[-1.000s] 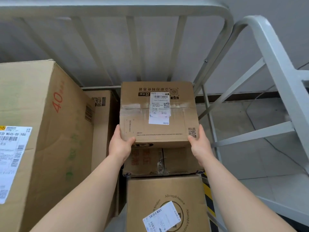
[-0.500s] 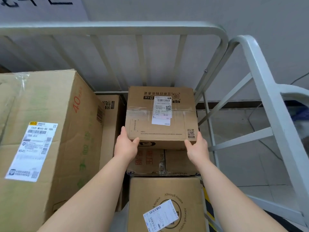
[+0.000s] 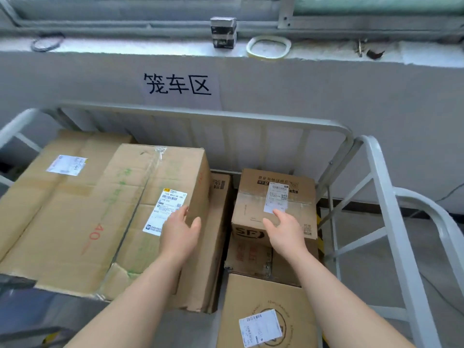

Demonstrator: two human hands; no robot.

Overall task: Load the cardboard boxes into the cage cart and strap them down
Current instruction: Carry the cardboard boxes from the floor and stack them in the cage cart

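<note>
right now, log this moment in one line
left hand open by large box | right hand open over small box | small box stacked in cage cart

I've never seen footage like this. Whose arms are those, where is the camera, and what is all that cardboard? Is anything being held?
There is no machine here. These are a person's two bare arms, filmed by a wide-angle camera worn on the head, looking forward and down. It is the only view.

The grey metal rails belong to a cage cart, parked against a wall with a paper sign. Inside it are cardboard boxes: a large box on the left, a small box with a white label on the right, stacked on another box, and a box with a round logo nearest the camera.

The left hand is over the large box's right edge, and the right hand is over the small box. Both have relaxed fingers and hold nothing. I cannot tell whether they touch the cardboard. I see no strap across the boxes.
</note>
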